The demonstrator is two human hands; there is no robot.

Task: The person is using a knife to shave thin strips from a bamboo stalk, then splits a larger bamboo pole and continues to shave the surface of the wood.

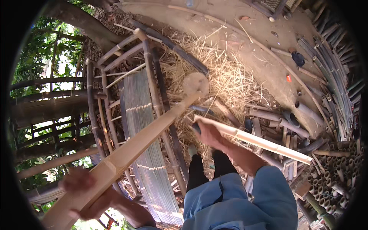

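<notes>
A broad split bamboo length [134, 147] slants from the lower left up to a round wooden block [195, 83], its narrow far end against the block. My left hand [82, 188] is closed around its near part; the wrist passes beneath and the blurred fingers show on the far side. My right hand [207, 134] is closed at the near-block end of a slender pale bamboo length [255, 140], which runs out to the right above my forearm. A small dark piece [196, 127] shows at that hand; I cannot make out what it is.
Pale shavings [226, 80] cover the ground around the block. Left of it stands a bamboo frame [151, 73] beside a long slatted panel [143, 126]. Cut bamboo tubes [329, 180] are piled at the right, with long poles [333, 84] behind. A dark pole [176, 50] lies near the block.
</notes>
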